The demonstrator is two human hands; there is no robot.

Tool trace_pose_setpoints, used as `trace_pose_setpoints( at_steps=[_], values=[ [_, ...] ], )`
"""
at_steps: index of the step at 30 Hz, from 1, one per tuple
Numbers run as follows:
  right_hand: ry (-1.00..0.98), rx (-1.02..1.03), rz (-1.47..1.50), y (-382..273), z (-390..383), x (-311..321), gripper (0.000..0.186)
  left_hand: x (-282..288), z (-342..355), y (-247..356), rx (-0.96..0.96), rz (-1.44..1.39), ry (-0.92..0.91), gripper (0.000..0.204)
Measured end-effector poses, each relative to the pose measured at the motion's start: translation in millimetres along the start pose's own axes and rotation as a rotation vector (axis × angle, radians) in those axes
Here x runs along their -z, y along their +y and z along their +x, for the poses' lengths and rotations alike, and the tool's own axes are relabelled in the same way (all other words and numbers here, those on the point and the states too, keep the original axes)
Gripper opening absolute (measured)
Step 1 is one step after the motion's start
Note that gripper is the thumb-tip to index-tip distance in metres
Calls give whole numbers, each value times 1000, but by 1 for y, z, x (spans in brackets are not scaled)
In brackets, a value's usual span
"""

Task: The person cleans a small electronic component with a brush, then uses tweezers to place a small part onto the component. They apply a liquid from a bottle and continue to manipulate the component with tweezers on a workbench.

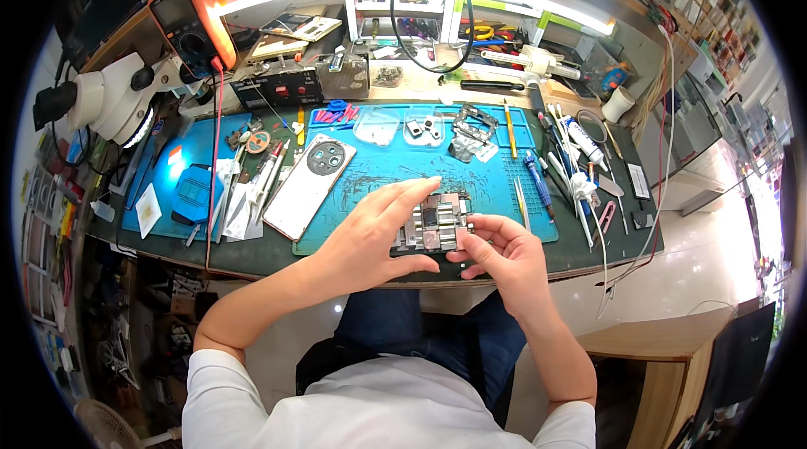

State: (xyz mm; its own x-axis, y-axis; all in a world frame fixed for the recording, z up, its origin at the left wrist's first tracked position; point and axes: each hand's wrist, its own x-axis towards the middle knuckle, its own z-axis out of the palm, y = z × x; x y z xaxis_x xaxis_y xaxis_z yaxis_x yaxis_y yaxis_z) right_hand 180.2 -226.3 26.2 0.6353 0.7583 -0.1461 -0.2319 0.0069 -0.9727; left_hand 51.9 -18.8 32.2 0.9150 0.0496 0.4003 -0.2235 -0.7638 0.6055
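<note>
A small metal board holder (431,215) with silvery bars and coppery blocks lies at the front of the blue work mat (361,176). My left hand (370,235) spans its left side, the fingers along the far edge and the thumb by the near edge. At the holder's right end, my right hand (504,260) has its thumb and curled fingers closed on the edge. My fingers partly cover both ends, so the exact contact is hidden. Left of my left hand rests a pale phone (309,190), its back up, with a round black camera ring.
An orange multimeter (187,24) and a white microscope (113,100) stand at the left. Behind the holder are clear plastic boxes (376,127) and metal phone parts (472,134). Tweezers (522,203), a blue screwdriver (539,184) and several tools lie right. Cables hang over the right edge.
</note>
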Motion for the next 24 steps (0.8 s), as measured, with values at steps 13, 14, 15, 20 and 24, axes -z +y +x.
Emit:
trace_pose_setpoints(
  at_steps=[13, 14, 15, 20, 24],
  values=[
    [283, 435, -752, 3, 5, 24, 24, -6, 1, -12, -18, 17, 33, 91],
    [280, 434, -798, 4, 5, 26, 24, -7, 1, -12, -14, 11, 21, 91],
    [276, 435, -843, 6, 7, 27, 25, -7, 1, -12, -10, 9, 9, 91],
    [192, 529, -1031, 9, 14, 26, 28, -5, 2, -12, -3, 7, -26, 93],
    [163, 561, -1077, 9, 17, 28, 28, -6, 3, -13, -8, -6, -20, 94]
  ],
)
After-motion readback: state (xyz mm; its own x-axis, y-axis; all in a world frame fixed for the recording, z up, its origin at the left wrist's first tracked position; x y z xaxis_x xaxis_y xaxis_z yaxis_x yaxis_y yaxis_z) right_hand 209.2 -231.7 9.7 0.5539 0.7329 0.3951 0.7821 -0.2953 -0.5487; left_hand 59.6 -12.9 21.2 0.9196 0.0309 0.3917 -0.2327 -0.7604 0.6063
